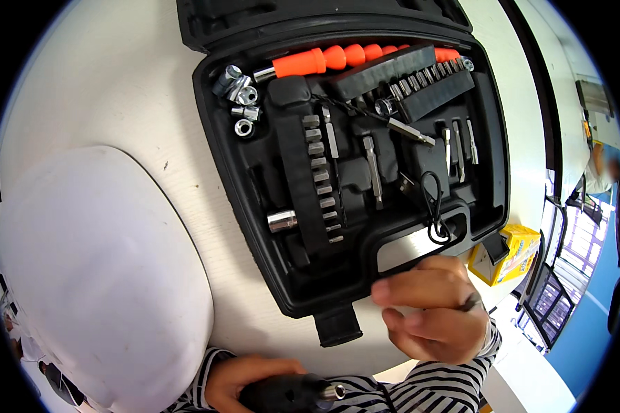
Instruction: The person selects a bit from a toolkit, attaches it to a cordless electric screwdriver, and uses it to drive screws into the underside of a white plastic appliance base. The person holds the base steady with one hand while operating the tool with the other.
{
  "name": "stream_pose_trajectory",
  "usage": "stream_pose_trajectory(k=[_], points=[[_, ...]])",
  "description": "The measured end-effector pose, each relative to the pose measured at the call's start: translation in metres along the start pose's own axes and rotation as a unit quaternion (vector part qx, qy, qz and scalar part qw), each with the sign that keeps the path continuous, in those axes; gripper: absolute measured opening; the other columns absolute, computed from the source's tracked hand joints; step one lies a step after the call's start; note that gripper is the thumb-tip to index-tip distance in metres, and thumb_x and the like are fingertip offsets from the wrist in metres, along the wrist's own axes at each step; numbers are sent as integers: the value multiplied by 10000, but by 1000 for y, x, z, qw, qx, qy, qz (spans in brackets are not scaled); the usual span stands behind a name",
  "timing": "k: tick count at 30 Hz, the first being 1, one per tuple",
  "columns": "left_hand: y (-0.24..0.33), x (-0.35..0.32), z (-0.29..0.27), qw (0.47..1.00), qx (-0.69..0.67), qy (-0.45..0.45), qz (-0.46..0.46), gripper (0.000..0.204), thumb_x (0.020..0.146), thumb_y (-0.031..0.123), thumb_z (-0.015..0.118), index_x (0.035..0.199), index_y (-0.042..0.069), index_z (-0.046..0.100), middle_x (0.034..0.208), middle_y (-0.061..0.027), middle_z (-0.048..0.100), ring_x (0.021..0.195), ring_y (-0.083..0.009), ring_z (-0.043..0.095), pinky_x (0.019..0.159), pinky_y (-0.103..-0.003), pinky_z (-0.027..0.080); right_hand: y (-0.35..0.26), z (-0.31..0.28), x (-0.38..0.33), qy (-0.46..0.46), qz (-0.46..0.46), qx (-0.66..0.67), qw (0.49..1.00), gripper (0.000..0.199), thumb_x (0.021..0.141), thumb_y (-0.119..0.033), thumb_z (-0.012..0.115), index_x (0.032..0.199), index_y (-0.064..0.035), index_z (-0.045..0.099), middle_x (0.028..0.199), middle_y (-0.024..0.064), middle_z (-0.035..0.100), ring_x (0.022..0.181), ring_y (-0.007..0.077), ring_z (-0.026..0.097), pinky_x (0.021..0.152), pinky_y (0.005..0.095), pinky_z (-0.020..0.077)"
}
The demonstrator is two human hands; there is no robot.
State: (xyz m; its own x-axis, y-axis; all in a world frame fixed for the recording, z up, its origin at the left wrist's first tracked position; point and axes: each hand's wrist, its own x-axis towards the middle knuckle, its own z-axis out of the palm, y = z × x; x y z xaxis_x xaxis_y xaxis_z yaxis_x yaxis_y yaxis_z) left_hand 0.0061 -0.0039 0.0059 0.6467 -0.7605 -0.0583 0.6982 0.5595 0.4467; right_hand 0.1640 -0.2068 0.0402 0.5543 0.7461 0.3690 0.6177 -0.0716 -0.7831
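Note:
At the lower edge my left hand (244, 375) is wrapped round a black power screwdriver (282, 394), its metal bit holder pointing right. My right hand (434, 310) is curled in front of the case's handle; a small dark thing shows at its knuckles, and what the fingers hold I cannot make out. Before me lies an open black tool case (255, 255). Inside are a row of short screwdriver bits (319, 175), silver sockets (244, 93), an orange flexible extension shaft (300, 63), a tilted black bit holder (437, 96), longer bits (372, 172) and a black cable (430, 199).
A white hard hat (100, 282) sits on the white table (117, 82) left of the case. Beside the case's right front corner stands a yellow box (513, 258). The case lid (324, 17) is folded back at the far side. Another person (599, 172) is at the far right.

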Motion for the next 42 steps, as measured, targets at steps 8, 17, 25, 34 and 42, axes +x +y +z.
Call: stream_pose_trajectory(k=[8, 17, 25, 34, 42], points=[[-21, -1, -5, 992, -3, -46, 116, 828, 699, 80, 676, 1327, -45, 151, 1276, -221, 348, 1120, -275, 437, 900, -333, 332, 1, 13, -3, 30, -70, -146, 986, 138, 706, -70, 534, 824, -81, 465, 838, 115, 625, 676, 145, 603, 615, 216, 386], [-19, -3, -5, 993, 26, -43, 107, 844, 690, 75, 680, 1327, -48, 140, 1283, -216, 343, 1130, -263, 429, 915, -337, 323, -1, 7, -4, -15, -112, -217, 970, 105, 738, -76, 515, 822, -108, 458, 851, 108, 625, 710, 133, 615, 609, 192, 366], [-17, -1, -10, 992, 34, -60, 103, 846, 690, 93, 685, 1318, -65, 140, 1263, -223, 354, 1122, -261, 434, 906, -333, 326, 1, 13, -4, 30, -174, -210, 962, 113, 716, -35, 496, 792, -98, 440, 762, 107, 624, 593, 168, 580, 483, 253, 391], [-10, -1, 1, 999, -29, -4, 12, 750, 700, 152, 688, 1260, -70, 242, 1130, -178, 475, 965, -221, 504, 828, -316, 383, 8, 0, -5, 42, -218, -245, 944, 140, 685, -70, 518, 814, -118, 493, 863, 137, 607, 660, 160, 534, 529, 214, 404], [9, 8, 13, 988, -68, 57, -127, 564, 732, 144, 644, 1170, -43, 341, 954, -141, 522, 699, -153, 535, 599, -263, 458, 5, -27, 8, 121, -72, -202, 969, 194, 656, 38, 440, 828, 3, 522, 803, 151, 566, 659, 213, 529, 581, 264, 430]])
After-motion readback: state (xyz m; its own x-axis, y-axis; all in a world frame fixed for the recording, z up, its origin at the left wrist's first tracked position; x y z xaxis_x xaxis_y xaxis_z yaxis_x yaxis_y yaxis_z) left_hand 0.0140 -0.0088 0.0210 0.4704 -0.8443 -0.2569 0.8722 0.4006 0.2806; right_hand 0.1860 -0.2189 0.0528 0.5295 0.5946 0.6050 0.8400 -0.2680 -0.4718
